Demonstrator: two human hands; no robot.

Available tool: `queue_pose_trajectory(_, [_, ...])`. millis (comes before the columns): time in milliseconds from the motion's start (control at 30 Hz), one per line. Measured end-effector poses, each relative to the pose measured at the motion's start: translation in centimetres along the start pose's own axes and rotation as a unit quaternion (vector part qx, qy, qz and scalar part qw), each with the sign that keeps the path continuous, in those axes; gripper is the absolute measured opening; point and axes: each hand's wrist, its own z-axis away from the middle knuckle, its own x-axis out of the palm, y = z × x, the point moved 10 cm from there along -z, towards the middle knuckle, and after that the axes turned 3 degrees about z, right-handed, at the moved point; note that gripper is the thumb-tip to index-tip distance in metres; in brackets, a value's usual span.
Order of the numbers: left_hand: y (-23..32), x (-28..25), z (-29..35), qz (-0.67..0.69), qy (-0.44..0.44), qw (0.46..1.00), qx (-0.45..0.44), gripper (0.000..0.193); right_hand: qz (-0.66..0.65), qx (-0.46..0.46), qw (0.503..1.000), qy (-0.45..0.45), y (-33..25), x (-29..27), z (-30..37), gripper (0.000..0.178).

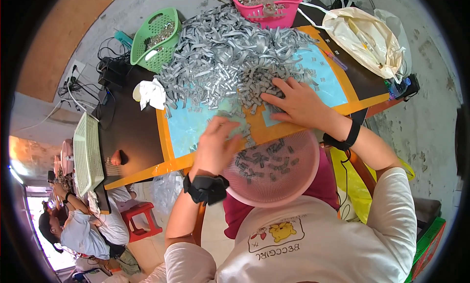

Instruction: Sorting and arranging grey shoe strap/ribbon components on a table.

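Note:
My right hand (298, 103) rests with its fingers spread against a heap of small grey clip-like pieces (259, 84) on the table. My left hand (215, 143) is over the table's near edge, its fingers curved and blurred by motion; whether it holds anything cannot be made out. Behind the small pieces lies a big pile of curved grey strips (220, 38), with shiny silvery bits (220, 82) at its front. A pink mesh basket (304, 177) sits on my lap under the table edge, with several grey pieces (264, 160) inside.
Orange tape (142, 175) edges the blue work surface (183, 131). At the back stand a green basket (168, 43) and a bright pink basket (271, 19), both holding metal parts. A cream bag (364, 40) lies back right. A person (81, 229) sits at far left beside a red stool (139, 220).

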Motion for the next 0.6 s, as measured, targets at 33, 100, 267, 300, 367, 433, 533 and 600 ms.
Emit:
queue_pose_trajectory(33, [0.3,0.6,0.0,0.000,0.000,1.000,-0.003,0.026,0.002,-0.010,1.000,0.018,-0.2,0.1,-0.2,0.037])
queue_pose_trajectory(100, [0.8,3.0,0.6,-0.020,-0.058,0.998,0.011,0.032,0.002,-0.004,1.000,-0.008,0.0,1.1,-0.4,0.033])
queue_pose_trajectory(267, [-0.2,4.0,0.4,-0.081,-0.055,0.995,0.036,0.031,0.000,0.008,1.000,-0.009,2.0,2.3,-1.2,0.021])
queue_pose_trajectory(300, [-0.1,4.1,0.3,-0.093,-0.054,0.993,0.051,0.028,-0.030,0.049,0.998,0.009,3.1,2.2,-1.3,0.019])
queue_pose_trajectory(367, [-0.1,4.3,-0.1,-0.080,-0.059,0.994,0.043,0.023,-0.061,0.091,0.994,0.025,5.0,2.4,-1.4,0.017])
queue_pose_trajectory(433, [-0.1,4.2,-0.4,-0.069,-0.063,0.995,0.034,0.019,-0.220,0.083,0.957,0.169,6.2,0.0,-1.5,0.012])
queue_pose_trajectory(533, [-0.8,3.7,-0.4,-0.029,-0.078,0.996,0.013,0.012,-0.354,0.222,0.903,0.098,8.1,1.1,-1.3,0.013])
queue_pose_trajectory(600, [-0.8,2.7,-0.5,-0.051,-0.033,0.998,0.030,0.016,-0.366,0.198,0.899,0.133,8.9,1.3,-1.6,0.016])
